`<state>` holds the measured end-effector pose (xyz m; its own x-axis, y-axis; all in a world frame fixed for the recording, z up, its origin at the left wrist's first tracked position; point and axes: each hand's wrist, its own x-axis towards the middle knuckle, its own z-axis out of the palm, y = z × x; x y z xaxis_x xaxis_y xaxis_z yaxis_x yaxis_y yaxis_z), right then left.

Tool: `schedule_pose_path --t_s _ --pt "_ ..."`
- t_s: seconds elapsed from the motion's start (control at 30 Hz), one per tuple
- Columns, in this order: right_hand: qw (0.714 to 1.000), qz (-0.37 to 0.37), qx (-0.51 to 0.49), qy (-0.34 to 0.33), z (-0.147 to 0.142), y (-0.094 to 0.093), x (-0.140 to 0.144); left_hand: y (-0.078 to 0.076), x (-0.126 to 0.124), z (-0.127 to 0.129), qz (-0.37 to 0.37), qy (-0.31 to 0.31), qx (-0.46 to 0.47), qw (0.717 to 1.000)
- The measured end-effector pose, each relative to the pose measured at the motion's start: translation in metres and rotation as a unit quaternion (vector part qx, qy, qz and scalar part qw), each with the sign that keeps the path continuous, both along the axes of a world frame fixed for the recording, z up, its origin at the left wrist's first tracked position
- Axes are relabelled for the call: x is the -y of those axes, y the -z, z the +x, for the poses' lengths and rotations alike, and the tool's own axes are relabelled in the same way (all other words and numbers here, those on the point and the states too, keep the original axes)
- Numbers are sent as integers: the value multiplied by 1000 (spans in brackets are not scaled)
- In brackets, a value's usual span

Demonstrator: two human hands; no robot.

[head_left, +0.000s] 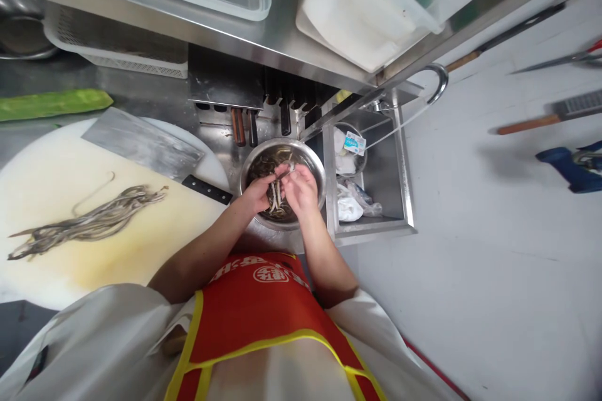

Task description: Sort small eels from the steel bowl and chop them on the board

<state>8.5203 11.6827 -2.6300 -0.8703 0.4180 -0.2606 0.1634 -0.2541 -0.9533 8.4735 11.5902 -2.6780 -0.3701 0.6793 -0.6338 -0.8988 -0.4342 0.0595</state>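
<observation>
Over a round steel bowl [246, 190] both my hands work on limp, thin, pale and dark strands [276, 194], whose kind I cannot make out for sure. My left hand [259, 193] pinches them from the left, and the strands hang down into the bowl. On the other side my right hand [301, 189] has its fingers curled round the upper end of the strands, near a whitish bit. Liquid and more dark strands lie in the bowl, partly hidden by my hands. A bundle of similar long grey-brown strands [94, 220] rests on the round white cutting board [155, 257].
A cleaver [145, 144] lies across the board, its black handle towards the bowl. Behind the bowl stands a knife rack [226, 84]. To the right is a steel sink [392, 182] with bags and a bent tap [439, 84]. A shelf with plastic tubs [367, 12] overhangs the counter.
</observation>
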Motion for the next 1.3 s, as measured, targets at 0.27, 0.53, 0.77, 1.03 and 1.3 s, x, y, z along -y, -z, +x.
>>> schedule_pose_path --t_s 0.27,0.53,0.77,1.03,1.3 --pt "993 23 -87 83 43 10 18 -2 -2 0 -64 -128 -52 988" --pt "999 11 22 40 101 30 41 -45 2 -2 -70 -197 -238 948" --pt "999 3 51 -12 110 29 31 -107 1 -2 -105 -143 -359 917" --pt "997 -16 40 -68 119 20 16 -174 4 -5 -145 -175 -455 861" --pt "990 9 70 -119 138 23 -4 -195 -9 1 -185 -212 -473 835"
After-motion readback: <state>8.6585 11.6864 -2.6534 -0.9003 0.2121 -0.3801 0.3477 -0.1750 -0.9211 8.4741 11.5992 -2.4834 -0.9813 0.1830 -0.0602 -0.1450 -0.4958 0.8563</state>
